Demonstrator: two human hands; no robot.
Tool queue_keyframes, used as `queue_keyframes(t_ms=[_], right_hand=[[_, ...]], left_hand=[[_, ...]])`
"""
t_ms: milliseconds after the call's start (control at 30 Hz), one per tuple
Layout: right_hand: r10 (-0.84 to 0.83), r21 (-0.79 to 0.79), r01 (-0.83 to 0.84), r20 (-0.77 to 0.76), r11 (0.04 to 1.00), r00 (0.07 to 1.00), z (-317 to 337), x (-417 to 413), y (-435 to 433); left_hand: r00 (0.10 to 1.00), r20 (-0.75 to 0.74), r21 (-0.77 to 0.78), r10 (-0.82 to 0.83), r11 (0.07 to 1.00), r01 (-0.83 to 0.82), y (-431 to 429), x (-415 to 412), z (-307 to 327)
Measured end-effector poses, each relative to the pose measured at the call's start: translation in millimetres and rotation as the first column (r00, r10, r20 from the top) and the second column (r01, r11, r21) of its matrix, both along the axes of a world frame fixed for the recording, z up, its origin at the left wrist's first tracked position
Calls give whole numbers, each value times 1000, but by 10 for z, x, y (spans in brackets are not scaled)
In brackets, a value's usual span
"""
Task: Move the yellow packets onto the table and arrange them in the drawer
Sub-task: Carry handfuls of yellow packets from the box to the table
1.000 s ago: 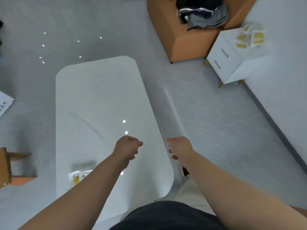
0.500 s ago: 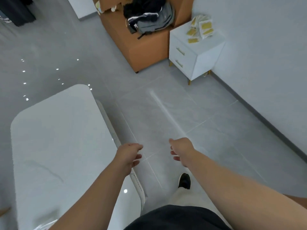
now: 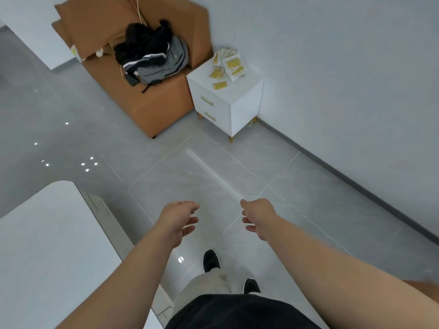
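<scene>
My left hand (image 3: 179, 220) and my right hand (image 3: 257, 218) are both held out in front of me above the grey tiled floor (image 3: 308, 198), and neither has anything in it. The left one is loose, with its fingers relaxed and slightly apart and the palm turned toward the other hand. The right one is just as slack, its fingers bent gently inward. The 2 hands are apart and touch nothing.

The yellow packets (image 3: 228, 67) lie in a loose overlapping heap on top of the white nightstand (image 3: 242, 115), well ahead of me against the wall (image 3: 332, 67). 1 small packet sits apart from the heap, nearer the front edge. The nightstand has 2 drawers (image 3: 207, 100) with gold handles, one above the other, both closed, and it stands on short gold legs.

The white table (image 3: 47, 245) is at my lower left, and its rounded corner and long edge are in view beside my left forearm.

Just left of the nightstand is an orange sofa (image 3: 161, 103) with a grey backpack (image 3: 164, 65) and some black clothing (image 3: 145, 41) piled on its seat. Below my hands I can see my 2 black shoes (image 3: 211, 260) on the tiles.
</scene>
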State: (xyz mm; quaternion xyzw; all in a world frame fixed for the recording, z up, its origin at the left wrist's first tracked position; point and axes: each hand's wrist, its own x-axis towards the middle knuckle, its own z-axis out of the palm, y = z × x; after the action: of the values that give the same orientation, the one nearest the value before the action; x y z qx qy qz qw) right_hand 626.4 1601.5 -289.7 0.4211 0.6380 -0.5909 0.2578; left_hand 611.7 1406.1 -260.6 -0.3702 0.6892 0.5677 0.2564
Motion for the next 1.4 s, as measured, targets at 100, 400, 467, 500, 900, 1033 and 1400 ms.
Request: queue_keyframes(t_ms=[100, 400, 467, 500, 900, 1033, 1400], right_hand=[[-28, 6, 28, -4, 1000, 1000, -31, -458, 59], [-166, 39, 166, 13, 985, 986, -48, -2328, -8], [-195, 48, 194, 18, 980, 981, -24, -2695, -31], [-213, 48, 212, 18, 976, 977, -11, -2841, -33], [-341, 36, 339, 48, 940, 939, -217, -4932, 376], [-309, 7, 309, 53, 951, 949, -331, -5785, 650], [-211, 21, 211, 160, 977, 964, -471, -7583, 1158]], left_hand=[[1000, -15, 20, -11, 1000, 12, 28, -548, -28], [985, -38, 42, -166, 985, 167, -106, -2675, -73], [976, -38, 31, -214, 976, 215, -125, -3130, -34], [971, -42, 26, -234, 972, 235, -120, -3326, -14], [938, -32, 2, -346, 938, 346, 431, -5682, -298], [938, -15, -61, -347, 936, 346, 656, -6457, -402], [951, 41, -128, -306, 943, 309, 1072, -8029, -546]])
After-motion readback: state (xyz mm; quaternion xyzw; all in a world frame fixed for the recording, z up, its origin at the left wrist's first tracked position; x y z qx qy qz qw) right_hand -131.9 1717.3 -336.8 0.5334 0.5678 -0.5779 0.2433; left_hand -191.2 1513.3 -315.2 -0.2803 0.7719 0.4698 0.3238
